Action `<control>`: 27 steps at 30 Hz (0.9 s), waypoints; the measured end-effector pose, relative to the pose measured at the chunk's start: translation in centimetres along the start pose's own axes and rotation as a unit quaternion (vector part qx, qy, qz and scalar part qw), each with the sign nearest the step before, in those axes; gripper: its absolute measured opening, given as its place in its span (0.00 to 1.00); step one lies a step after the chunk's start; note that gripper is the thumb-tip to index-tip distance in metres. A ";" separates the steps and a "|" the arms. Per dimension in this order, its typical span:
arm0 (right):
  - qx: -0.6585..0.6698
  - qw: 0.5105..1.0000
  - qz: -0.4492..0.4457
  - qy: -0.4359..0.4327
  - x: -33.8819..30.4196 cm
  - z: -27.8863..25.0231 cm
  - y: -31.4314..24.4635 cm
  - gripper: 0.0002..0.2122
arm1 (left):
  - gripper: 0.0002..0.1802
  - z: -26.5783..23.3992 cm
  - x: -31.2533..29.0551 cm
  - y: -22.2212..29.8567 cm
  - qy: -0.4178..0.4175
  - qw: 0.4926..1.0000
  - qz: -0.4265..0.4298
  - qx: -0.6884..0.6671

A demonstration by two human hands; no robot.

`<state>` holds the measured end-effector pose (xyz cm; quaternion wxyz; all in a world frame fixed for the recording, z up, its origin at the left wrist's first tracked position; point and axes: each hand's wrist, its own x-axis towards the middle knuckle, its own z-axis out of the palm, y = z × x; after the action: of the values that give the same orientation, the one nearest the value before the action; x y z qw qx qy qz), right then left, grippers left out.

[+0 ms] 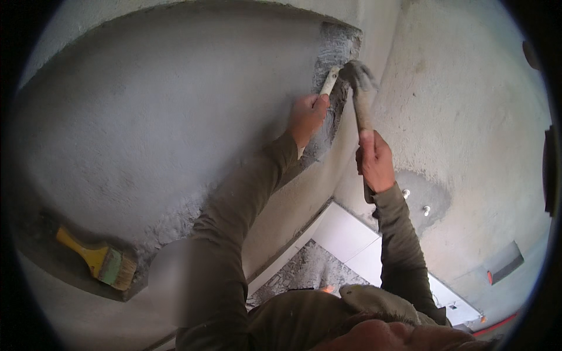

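My left hand (308,121) is wrapped round a pale, narrow handle (330,81) with a hole near its top end. A short pale piece shows below that fist; the rest is hidden, so I cannot tell the tool's kind. My right hand (376,161) grips a hammer (363,110) by its wooden shaft, just right of the left hand. The dusty grey hammer head is close to the handle's top end; whether they touch I cannot tell. Behind both lies a rough, chipped strip (338,44) at the right end of a grey recessed surface (146,105).
A paintbrush (96,257) with a yellow handle lies at the recess's lower left edge. Two white pipe plugs (426,210) and a wall box (504,263) sit in the right wall (462,105). Pale panels (345,231) and grey rubble (316,269) are below.
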<state>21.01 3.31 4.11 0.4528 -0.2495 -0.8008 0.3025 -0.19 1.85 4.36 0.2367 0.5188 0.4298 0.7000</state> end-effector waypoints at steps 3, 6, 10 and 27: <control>0.094 0.991 -0.087 0.037 -2.7 -0.6 -3.1 0.19 | 0.15 0.2 0.2 -0.9 0.012 0.999 0.036 -0.001; 0.202 0.945 -0.244 0.087 -3.0 0.1 -2.6 0.21 | 0.15 1.1 0.0 -0.1 0.005 1.000 0.004 -0.016; -0.086 0.994 -0.067 -0.005 1.3 1.4 1.5 0.20 | 0.19 0.5 -0.3 -0.1 0.024 1.000 0.011 -0.013; 0.104 0.994 0.026 -0.028 -3.7 -0.6 -0.7 0.21 | 0.18 0.6 0.0 -1.2 0.017 0.999 0.002 0.032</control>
<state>23.14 0.52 2.69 0.4456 -0.2126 -0.7707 0.4028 0.21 2.62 3.42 0.2115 0.5148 0.4548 0.6953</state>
